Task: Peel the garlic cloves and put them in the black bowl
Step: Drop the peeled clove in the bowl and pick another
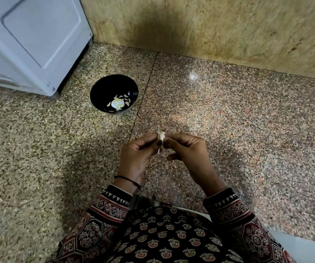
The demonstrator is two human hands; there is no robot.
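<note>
A small pale garlic clove [161, 137] is held between both hands above the speckled granite counter [229, 120]. My left hand [136, 158] pinches it from the left with thumb and forefinger. My right hand [188, 154] pinches it from the right, fingers curled. A thin strip of skin hangs down below the clove. The black bowl [103, 90] stands further back and to the left; inside it lie a garlic bulb piece and several pale cloves [119, 102].
A white appliance [29, 40] stands at the back left, close behind the bowl. A yellowish stone wall [210, 25] runs along the back. A seam in the counter runs from the wall toward my hands. The counter's front edge lies at lower right.
</note>
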